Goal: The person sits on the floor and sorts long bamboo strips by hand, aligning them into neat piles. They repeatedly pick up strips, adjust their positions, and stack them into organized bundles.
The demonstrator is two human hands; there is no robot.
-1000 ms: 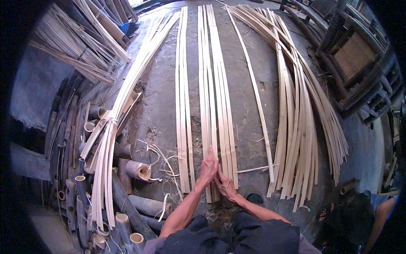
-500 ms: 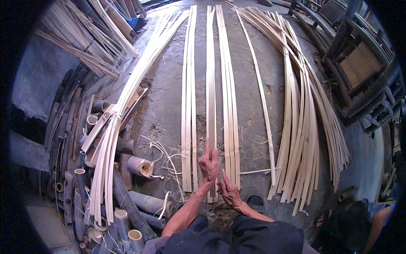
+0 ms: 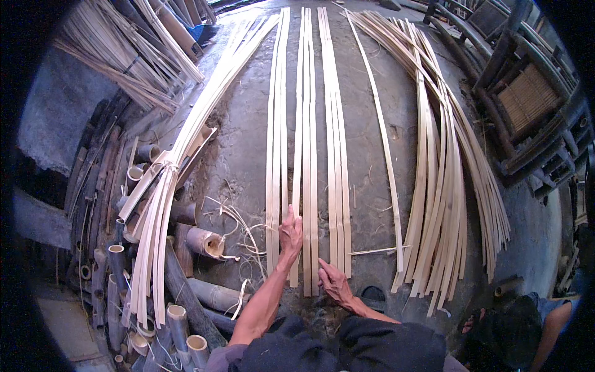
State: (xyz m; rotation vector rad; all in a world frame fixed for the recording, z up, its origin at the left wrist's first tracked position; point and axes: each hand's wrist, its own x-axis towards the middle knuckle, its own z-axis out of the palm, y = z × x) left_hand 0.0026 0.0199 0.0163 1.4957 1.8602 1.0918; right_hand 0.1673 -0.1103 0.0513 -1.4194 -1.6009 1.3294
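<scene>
Three pale bamboo strips point(image 3: 306, 155) lie lengthwise on the floor in front of me, the leftmost set a little apart from the other two at the near end. My left hand point(image 3: 290, 234) rests on that leftmost strip with its index finger stretched forward and nothing lifted. Beside the near end of the rightmost strip is my right hand point(image 3: 334, 282), index finger extended along the edge and the other fingers curled loosely. A pair of strips point(image 3: 277, 149) lies to the left, and another narrow group point(image 3: 338, 186) to the right.
At right, a large fanned pile of strips point(image 3: 437, 204) spreads beyond a lone strip point(image 3: 378, 118). A tied bundle point(image 3: 176, 149) leans over cut bamboo tubes point(image 3: 206, 243) at left. Bamboo furniture point(image 3: 527, 93) stands far right. Another person point(image 3: 514, 332) is at lower right.
My left hand has moved left, and one strip of the middle group has shifted left with it, opening a narrow gap. My right hand has moved slightly nearer to me.
</scene>
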